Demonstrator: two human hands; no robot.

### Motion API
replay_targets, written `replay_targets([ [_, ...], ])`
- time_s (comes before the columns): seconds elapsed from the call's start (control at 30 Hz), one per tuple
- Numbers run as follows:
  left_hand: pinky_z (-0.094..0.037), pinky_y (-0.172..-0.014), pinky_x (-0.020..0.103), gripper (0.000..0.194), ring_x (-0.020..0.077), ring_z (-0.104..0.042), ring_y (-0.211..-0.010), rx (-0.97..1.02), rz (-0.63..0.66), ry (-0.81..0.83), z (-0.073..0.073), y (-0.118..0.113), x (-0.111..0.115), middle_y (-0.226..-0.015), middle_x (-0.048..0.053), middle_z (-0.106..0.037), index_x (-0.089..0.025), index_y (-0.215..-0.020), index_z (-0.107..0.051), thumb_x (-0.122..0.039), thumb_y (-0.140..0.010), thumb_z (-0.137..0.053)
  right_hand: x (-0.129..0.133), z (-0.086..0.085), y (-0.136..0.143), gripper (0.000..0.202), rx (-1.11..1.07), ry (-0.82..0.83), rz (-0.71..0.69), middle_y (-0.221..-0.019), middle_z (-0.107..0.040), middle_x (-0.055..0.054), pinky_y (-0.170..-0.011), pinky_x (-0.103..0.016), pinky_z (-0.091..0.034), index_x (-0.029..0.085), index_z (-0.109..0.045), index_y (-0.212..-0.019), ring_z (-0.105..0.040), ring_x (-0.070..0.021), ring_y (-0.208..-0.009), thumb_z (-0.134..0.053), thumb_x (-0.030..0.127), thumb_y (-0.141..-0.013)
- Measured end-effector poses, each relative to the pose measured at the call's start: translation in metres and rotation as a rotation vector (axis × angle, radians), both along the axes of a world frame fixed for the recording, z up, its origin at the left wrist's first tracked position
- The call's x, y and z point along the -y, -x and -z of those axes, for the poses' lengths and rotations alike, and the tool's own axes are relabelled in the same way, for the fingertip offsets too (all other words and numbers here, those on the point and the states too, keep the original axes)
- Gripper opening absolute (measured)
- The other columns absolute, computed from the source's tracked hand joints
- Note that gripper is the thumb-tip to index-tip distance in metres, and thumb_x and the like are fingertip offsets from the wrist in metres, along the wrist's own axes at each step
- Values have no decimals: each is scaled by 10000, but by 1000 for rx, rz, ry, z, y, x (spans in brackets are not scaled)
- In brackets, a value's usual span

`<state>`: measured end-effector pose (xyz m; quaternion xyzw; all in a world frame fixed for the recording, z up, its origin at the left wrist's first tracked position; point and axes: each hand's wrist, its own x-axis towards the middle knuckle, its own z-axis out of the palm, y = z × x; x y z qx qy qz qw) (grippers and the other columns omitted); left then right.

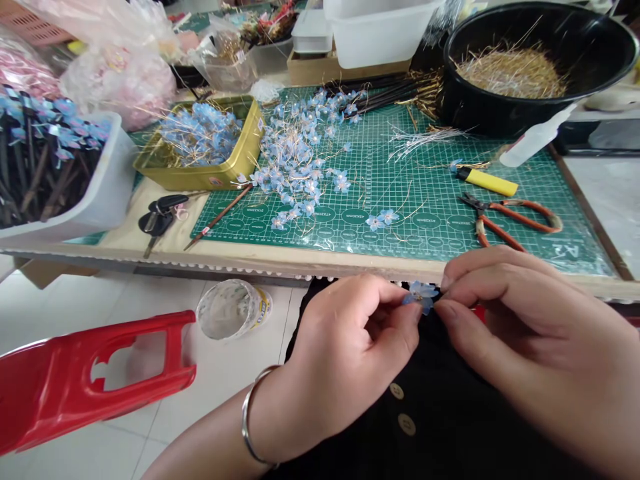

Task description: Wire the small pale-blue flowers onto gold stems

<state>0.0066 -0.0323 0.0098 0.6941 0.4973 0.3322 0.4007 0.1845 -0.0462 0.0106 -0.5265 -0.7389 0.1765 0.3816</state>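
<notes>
Just below the table's front edge, my left hand pinches a small blue flower between thumb and forefinger. On its other side, my right hand has thumb and fingertips pressed together close to the petals; whatever lies between them is too small to make out. Above on the green cutting mat lie a pile of blue flowers with gold wires and a smaller flower cluster. Orange-handled pliers and a yellow lighter rest at the mat's right.
A gold tin of blue flowers and a white tub stand left. Black scissors and a thin brown stick lie near the edge. Back right are a black basin and white bottle. A red stool stands below.
</notes>
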Motion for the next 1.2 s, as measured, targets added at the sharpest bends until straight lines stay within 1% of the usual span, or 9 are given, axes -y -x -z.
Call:
replay_targets([
  [0.17,-533,-669,225,101,117,-687,-698,-34,2,-41,0,-1,2,-770,4,-735,-166,-866,-682,-231,-929,-638,-2,-2,3,144,29,-5,21,-789,-630,-11,-616,-327,-483,271,-578,-785,-622,-180,-735,-602,166,-881],
  [0.33,-522,-657,231,75,122,-677,-683,-63,11,-111,2,0,4,-757,4,-733,-175,-861,-679,-211,-917,-644,-1,-1,4,156,119,-121,11,-790,-630,-21,-544,-318,-457,268,-541,-783,-615,-169,-684,-613,165,-875],
  [0.4,-515,-655,223,79,117,-675,-682,-65,26,-146,3,1,3,-765,9,-737,-169,-865,-680,-211,-920,-641,0,0,3,161,132,-141,8,-791,-624,-20,-536,-314,-453,266,-529,-788,-611,-163,-677,-614,157,-872],
  [0.63,-512,-651,208,88,106,-671,-675,-59,38,-149,4,3,3,-757,0,-732,-160,-871,-681,-221,-923,-644,0,-2,3,165,47,-85,1,-763,-618,-13,-552,-304,-456,262,-551,-759,-619,-164,-700,-606,150,-867],
  [0.73,-511,-632,208,102,103,-666,-654,-49,33,-119,3,2,3,-741,-6,-726,-162,-863,-681,-236,-926,-648,0,-3,3,170,2,-39,-3,-741,-611,-6,-548,-313,-456,269,-559,-738,-617,-175,-690,-604,164,-864],
  [0.83,-507,-626,207,98,103,-663,-653,-55,43,-138,1,2,3,-731,-6,-724,-159,-853,-682,-229,-916,-658,1,-5,2,180,-14,-24,-11,-726,-604,-4,-545,-312,-459,268,-559,-721,-612,-175,-683,-605,171,-866],
  [0.97,-501,-650,196,81,96,-663,-673,-85,37,-186,1,1,4,-749,6,-731,-138,-861,-682,-188,-914,-648,1,-5,2,179,8,-41,-14,-728,-606,-3,-554,-280,-458,255,-559,-735,-605,-147,-688,-602,140,-865],
  [1.07,-501,-666,193,91,96,-666,-686,-95,50,-215,4,1,4,-763,13,-737,-127,-878,-685,-191,-922,-639,2,-3,2,174,30,-79,-2,-740,-607,-6,-565,-265,-451,248,-552,-750,-602,-133,-705,-590,138,-879],
  [1.2,-497,-671,188,59,86,-658,-682,-70,37,-276,9,2,6,-777,7,-741,-125,-873,-692,-165,-899,-656,1,-2,1,162,141,-154,-8,-792,-613,-18,-595,-258,-451,231,-539,-768,-598,-114,-728,-595,145,-893],
])
